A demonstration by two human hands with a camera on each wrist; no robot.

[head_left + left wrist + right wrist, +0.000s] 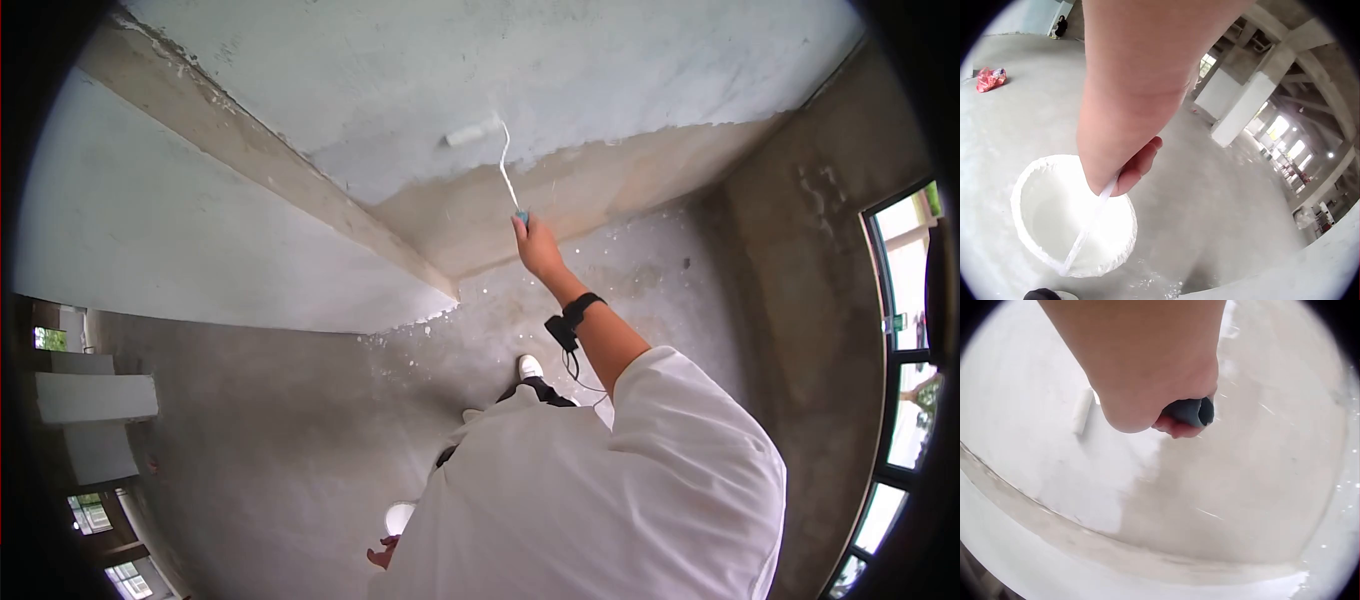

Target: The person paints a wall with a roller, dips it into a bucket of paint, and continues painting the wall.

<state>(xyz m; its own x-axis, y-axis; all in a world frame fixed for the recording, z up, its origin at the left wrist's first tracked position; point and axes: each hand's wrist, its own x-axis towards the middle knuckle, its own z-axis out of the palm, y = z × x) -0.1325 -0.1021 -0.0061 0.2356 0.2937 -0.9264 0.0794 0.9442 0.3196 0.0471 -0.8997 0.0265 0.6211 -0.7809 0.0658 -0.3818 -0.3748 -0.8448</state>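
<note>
My right hand [540, 248] grips the blue handle [1190, 412] of a paint roller [470, 134], whose bent wire reaches up from the fist. The white roller sleeve [1083, 411] lies against the pale painted part of the wall [400, 80], above a ragged border with bare brownish plaster [600, 185]. Low at my left side, my left hand [1138, 169] has its fingers curled round the bail handle [1088, 231] of a white bucket [1019, 219]. The bucket hangs above the floor, its rim crusted with white and pale paint inside.
White spatters dot the grey concrete floor [260, 420] along the wall's foot. A white-painted wall section [200, 220] juts out at left. Windows [905, 320] line the right wall. A red bag [990, 79] lies on the floor, and a white pillar [1241, 112] stands farther off.
</note>
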